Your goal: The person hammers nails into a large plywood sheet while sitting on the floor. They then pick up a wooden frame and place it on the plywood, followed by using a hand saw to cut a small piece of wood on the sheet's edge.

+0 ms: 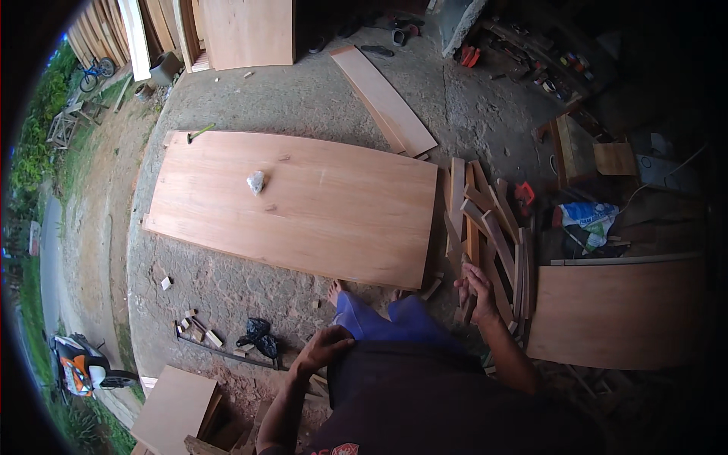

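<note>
Large board flat on concrete floor

One board ahead of the person; on it, one hammer at the far left corner and one crumpled pale lump. Left hand lies at the left thigh, fingers loosely bent, grip unclear. Right hand, fingers curled, is by one pile of wood strips; cannot tell whether it grips anything. Left: one black bag, one motorbike.

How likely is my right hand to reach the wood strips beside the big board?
Probably yes, with some bending: your right hand appears over the near part of the wood strips, with nothing visibly in the way. Whether it holds something is unclear.
</note>
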